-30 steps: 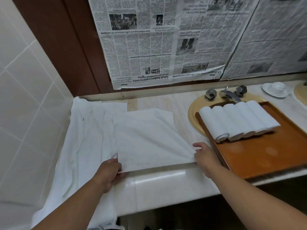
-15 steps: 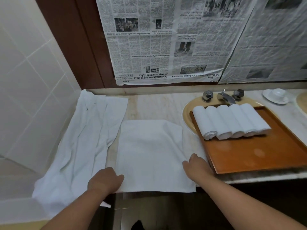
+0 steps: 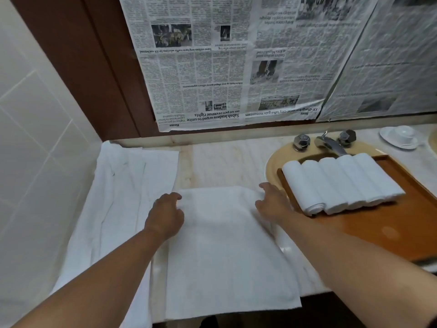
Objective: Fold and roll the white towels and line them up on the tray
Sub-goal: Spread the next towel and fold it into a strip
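Since half a second ago both hands have shifted from the near corners to the far corners of the flat towel (image 3: 227, 245), just left of the tray (image 3: 402, 223); left hand (image 3: 165, 216) and right hand (image 3: 272, 202) each curl fingers onto a corner; judged: next fold starting; five rolls (image 3: 343, 183) sit at tray's far end; newspaper (image 3: 212, 74) behind tray, upside down: "Sabah leaders urged to unite on 40 pct revenue rights".

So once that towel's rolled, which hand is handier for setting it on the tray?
Probably the right hand: it holds the towel's corner right beside the tray, near the five rolls. The left hand is at the opposite corner, by the unfolded pile.
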